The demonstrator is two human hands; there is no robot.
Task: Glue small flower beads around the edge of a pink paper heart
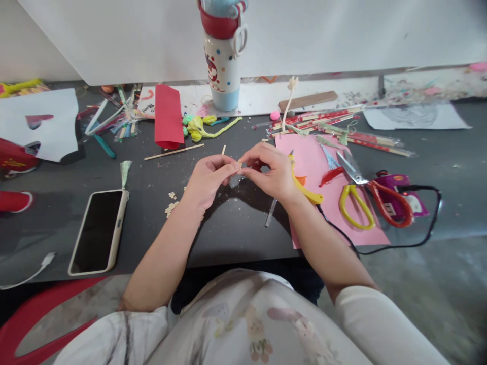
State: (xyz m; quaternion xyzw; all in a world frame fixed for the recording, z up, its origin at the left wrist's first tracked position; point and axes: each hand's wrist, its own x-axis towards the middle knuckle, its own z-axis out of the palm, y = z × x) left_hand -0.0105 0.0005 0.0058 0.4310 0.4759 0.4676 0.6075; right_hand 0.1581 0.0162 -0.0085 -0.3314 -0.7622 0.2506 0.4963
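My left hand (213, 177) and my right hand (271, 170) meet over the dark table, fingertips almost touching. Thumbs and fingers of both are pinched around a small pale piece (240, 166), mostly hidden by the fingertips. A thin wooden stick (223, 149) shows just behind my left fingers; whether it is held cannot be told. Small cream-coloured bits (171, 208) lie beside my left wrist. Close to my right wrist is a yellow glue gun (310, 192) with a black cord, and a clear glue stick (271, 213) points out below it.
Scissors (355, 175) with yellow and red handles rest on pink paper (304, 233). A phone (99, 230) lies at left. Behind my hands stand a bottle (224, 66) and a folded red paper (168, 116). Red-patterned wrapped sticks (319, 121) and yellow yarn (198, 126) lie farther back.
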